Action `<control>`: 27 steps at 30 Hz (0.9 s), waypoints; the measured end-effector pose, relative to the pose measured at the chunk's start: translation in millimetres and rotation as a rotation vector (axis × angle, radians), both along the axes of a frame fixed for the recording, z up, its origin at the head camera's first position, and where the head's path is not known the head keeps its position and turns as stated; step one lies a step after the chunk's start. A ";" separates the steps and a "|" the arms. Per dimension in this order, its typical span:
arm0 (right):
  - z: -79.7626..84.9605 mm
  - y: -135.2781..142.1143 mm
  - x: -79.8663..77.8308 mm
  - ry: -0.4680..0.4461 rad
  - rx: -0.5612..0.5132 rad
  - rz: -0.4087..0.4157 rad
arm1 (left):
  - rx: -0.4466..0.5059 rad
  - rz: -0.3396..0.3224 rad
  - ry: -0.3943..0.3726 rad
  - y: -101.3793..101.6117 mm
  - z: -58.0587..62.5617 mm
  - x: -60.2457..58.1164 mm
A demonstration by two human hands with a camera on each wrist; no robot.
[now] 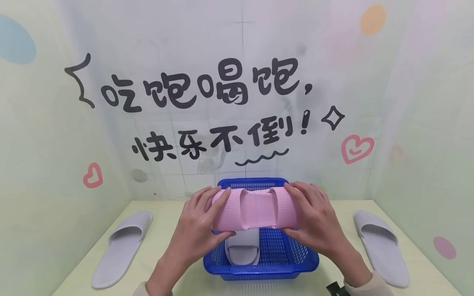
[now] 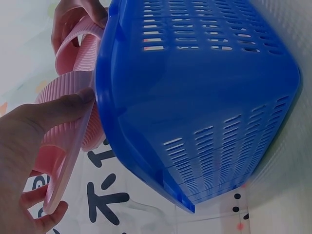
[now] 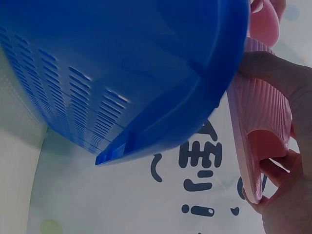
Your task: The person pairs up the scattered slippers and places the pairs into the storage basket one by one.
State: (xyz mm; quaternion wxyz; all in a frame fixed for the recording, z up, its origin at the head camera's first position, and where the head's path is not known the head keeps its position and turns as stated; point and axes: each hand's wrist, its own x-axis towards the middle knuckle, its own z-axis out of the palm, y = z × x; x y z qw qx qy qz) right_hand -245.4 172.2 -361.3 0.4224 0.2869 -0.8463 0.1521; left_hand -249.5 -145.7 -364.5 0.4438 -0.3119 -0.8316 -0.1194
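A pair of pink slippers with ribbed straps is held up over a blue plastic basket (image 1: 261, 269). My left hand (image 1: 192, 226) grips the left pink slipper (image 1: 230, 210) at its outer side, thumb below and fingers over the top. On the opposite side, my right hand (image 1: 319, 222) holds the right pink slipper (image 1: 288, 209) the same way. The two slippers overlap in the middle in the head view. Inside the basket, on its left side, lies a light grey slipper (image 1: 242, 250), its upper part hidden behind the pink pair.
One light grey slipper (image 1: 124, 246) lies on the pale tabletop (image 1: 166, 271) to the left of the basket. Another grey slipper (image 1: 383, 246) lies to the right. Behind the table stands a wall sheet (image 1: 255, 45) printed with black characters; side sheets flank it.
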 end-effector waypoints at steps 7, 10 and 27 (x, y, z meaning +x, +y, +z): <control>1.6 0.1 -1.7 0.010 -0.005 0.022 | 0.000 0.000 0.001 0.4 0.9 0.9; 1.3 -0.8 -1.6 0.003 -0.006 0.027 | 0.003 0.002 -0.002 0.2 0.9 1.6; -3.2 -2.5 -1.4 0.004 -0.009 0.016 | -0.004 -0.005 -0.019 1.5 -1.2 2.0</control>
